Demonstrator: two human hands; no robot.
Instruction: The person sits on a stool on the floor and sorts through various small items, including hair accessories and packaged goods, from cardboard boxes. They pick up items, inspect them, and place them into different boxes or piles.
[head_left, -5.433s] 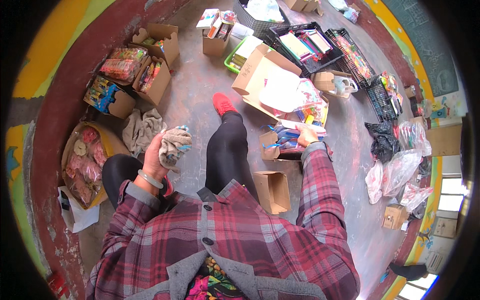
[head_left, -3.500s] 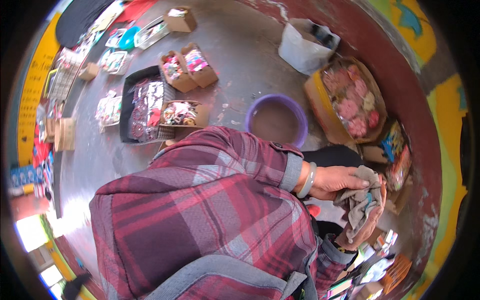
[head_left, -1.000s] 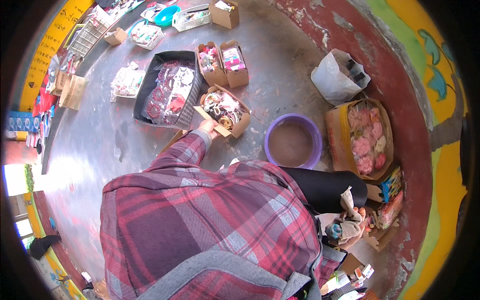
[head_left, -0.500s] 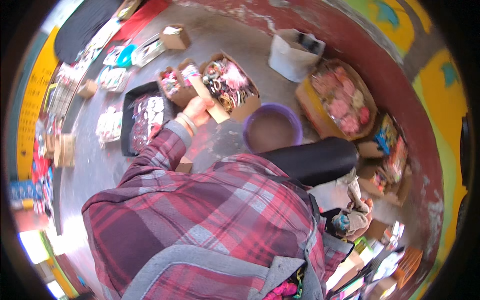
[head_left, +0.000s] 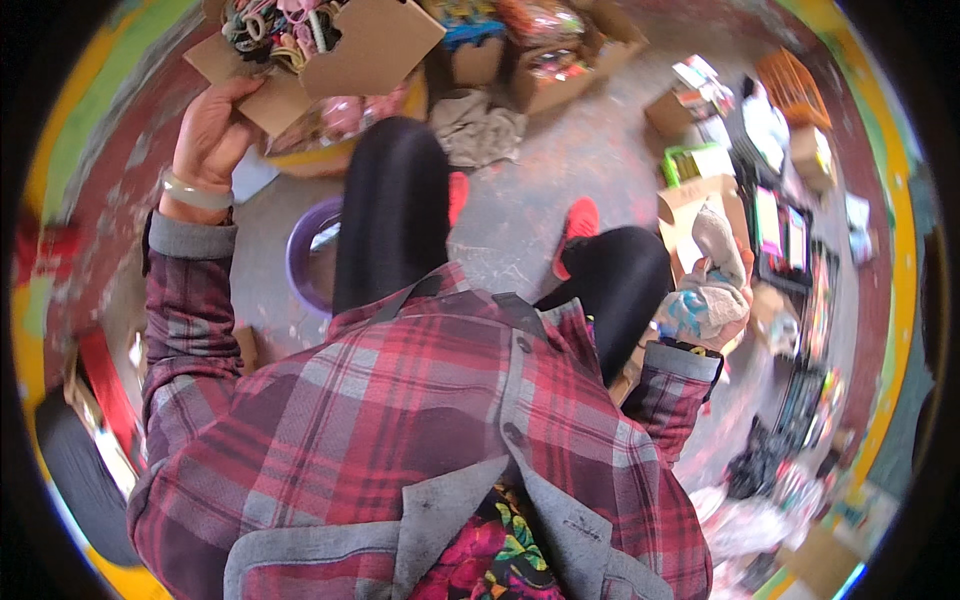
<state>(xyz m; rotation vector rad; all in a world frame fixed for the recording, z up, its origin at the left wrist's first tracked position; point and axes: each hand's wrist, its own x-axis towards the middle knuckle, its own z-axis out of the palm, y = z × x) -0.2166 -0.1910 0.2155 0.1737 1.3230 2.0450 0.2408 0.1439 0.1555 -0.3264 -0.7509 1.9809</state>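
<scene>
My left hand [head_left: 212, 140] grips a flap of an open cardboard box [head_left: 375, 45] at the upper left. Inside that box lie many hair ties [head_left: 285, 25] in black, pink and tan; the top of the box is cut off by the frame edge. Over at the right, my right hand [head_left: 738, 300] is closed round a crumpled greyish cloth [head_left: 700, 300] with a blue patch. Part of the cloth sticks up above the fingers.
A purple basin [head_left: 300, 255] stands by my left knee. Behind the held box is a larger carton [head_left: 410, 100] of pink items. A grey rag [head_left: 478, 128] lies on the floor near more boxes [head_left: 545, 90]. An orange crate [head_left: 790, 88] and black trays [head_left: 785, 240] line the right side.
My view and body have turned to the right. The box of hair ties has moved along with my left hand and is now beside the carton of pink items. The cloth stays in my right hand.
</scene>
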